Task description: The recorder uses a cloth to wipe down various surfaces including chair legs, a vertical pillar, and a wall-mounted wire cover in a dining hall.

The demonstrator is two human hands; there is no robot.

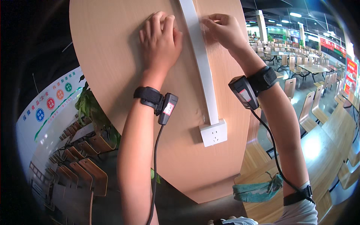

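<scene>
A wood-grain panel (174, 157) rises before me, with a white cable trunking (201, 60) running down it. The trunking ends at a white wall socket (213, 133). My left hand (161, 42) lies against the panel left of the trunking, back toward me and fingers bent; its palm side is hidden. On the other side, my right hand (222, 29) has thumb and index finger brought together close to the trunking's right edge. Whether anything thin is between those fingertips is not clear. A shiny patch shows on the panel below the right hand.
Black strapped devices with cables sit on my left wrist (153, 99) and right wrist (251, 87). At lower right, a teal cloth (258, 188) lies on a wooden table (312, 152). Rows of chairs (306, 107) fill the hall; a leafy plant (84, 102) stands left behind the panel.
</scene>
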